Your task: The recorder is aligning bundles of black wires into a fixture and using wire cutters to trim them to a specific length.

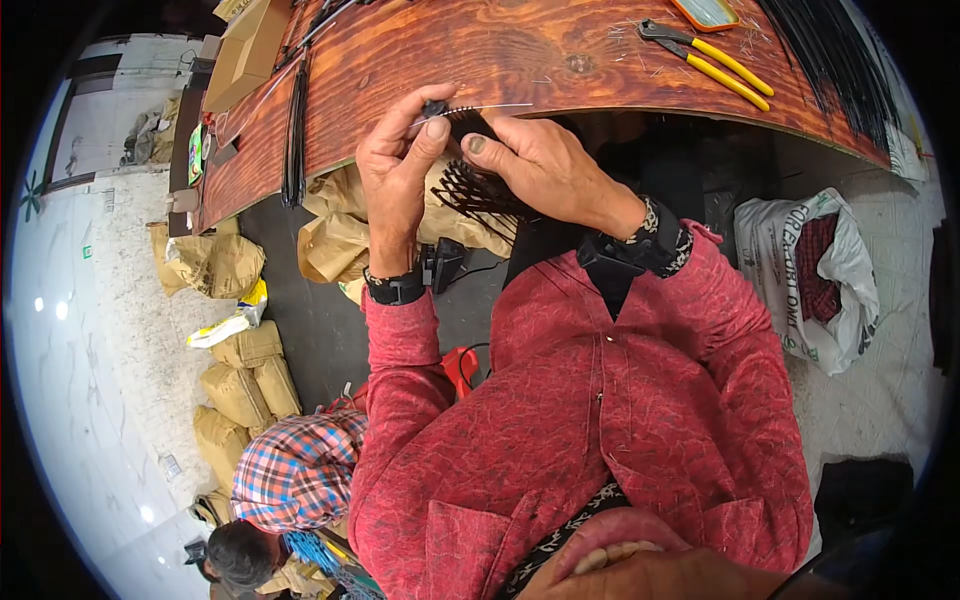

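Just over the near edge of the wooden table, both my hands hold a bunch of narrow black strips (478, 192) strung side by side on a thin metal wire (505, 105). My left hand (398, 160) pinches the left end of the row between thumb and fingers, beside a small black piece. My right hand (555, 172) is closed over the strips' right side, its thumb pressed on them near the wire. The wire's bare end sticks out to the right above my right hand. Loose strip ends fan out below my hands.
On the table (450, 50) lie end cutters (712, 68) with yellow handles, an orange-rimmed dish (708, 12), scattered wire bits and black strip bundles (830, 60). A cardboard box (245, 60) stands left. Below are paper sacks (240, 390), a white bag (790, 290) and a person in plaid (300, 470).
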Motion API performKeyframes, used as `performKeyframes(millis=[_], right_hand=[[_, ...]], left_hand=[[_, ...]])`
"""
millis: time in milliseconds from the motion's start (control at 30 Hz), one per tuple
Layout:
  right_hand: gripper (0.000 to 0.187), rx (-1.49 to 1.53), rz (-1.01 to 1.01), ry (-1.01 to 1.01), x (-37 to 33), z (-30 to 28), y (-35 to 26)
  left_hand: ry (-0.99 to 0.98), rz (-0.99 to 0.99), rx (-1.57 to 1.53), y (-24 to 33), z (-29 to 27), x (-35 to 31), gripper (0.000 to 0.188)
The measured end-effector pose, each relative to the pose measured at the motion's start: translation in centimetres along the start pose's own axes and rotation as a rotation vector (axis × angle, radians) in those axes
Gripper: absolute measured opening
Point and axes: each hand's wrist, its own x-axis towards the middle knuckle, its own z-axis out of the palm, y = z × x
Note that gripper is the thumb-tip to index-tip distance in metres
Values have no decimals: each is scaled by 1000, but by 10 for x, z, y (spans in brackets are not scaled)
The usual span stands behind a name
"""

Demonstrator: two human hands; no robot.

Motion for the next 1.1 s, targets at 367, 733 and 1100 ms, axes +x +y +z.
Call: performKeyframes(millis=[367, 733, 1100], right_hand=[[25, 125, -54, 14, 7, -3, 20], [30, -69, -146, 48, 13, -6, 24], [17, 114, 79, -168, 25, -15, 19]], left_hand=[[-19, -8, -30, 5, 3, 2, 33], [-45, -70, -34, -4, -6, 2, 32], [-64, -63, -92, -3, -8, 7, 33]])
